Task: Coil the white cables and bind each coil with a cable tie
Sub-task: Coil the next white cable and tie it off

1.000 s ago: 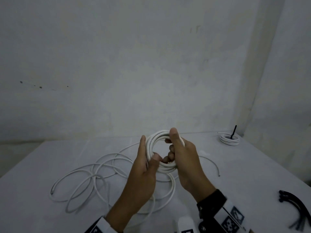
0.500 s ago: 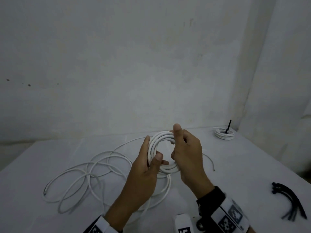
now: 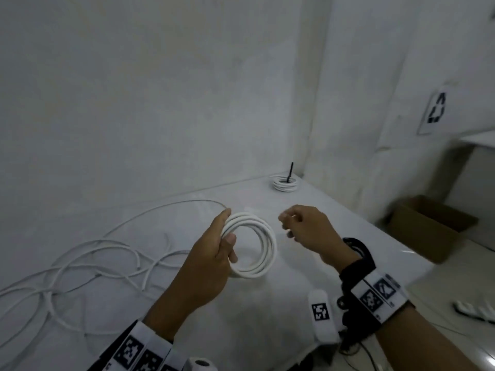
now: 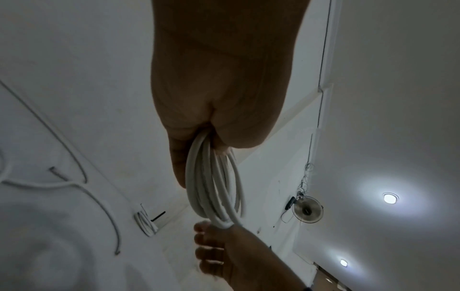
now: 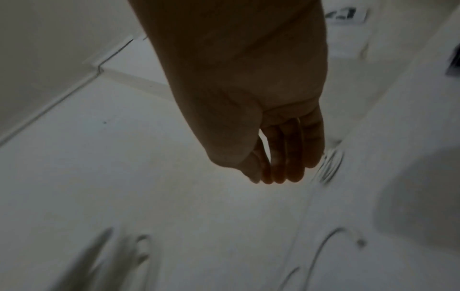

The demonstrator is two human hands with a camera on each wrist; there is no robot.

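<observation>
White table, set against a plain grey wall, carried loose white cable toward its left edge and a finished tied coil at the far right corner. Left hand gripped the round coil of white cable over the table's middle, ring upright, opening facing the person; right hand hung just beside it, fingers loosely curled, holding nothing. Judged light, springy, prone to unwinding; hold across all turns at one side.
</observation>
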